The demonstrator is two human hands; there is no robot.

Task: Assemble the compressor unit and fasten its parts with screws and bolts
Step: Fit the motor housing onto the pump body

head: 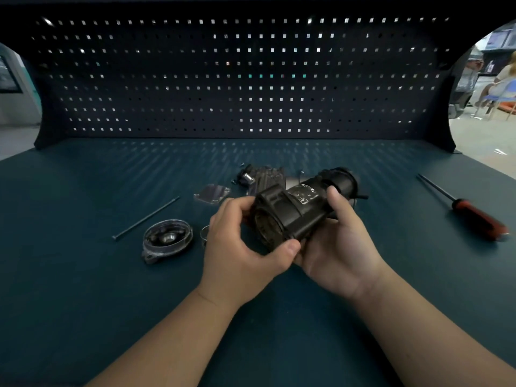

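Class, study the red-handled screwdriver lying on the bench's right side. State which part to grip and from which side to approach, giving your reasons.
Grip the screwdriver by its thick red handle, coming down from above. It lies flat on the bench, handle nearest the person, thin shaft pointing away.

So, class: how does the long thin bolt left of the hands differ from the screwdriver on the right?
The long bolt is thin end to end; the screwdriver has a thick red-and-black handle. The long bolt slants away to the right, the screwdriver away to the left. Both lie untouched on the bench.
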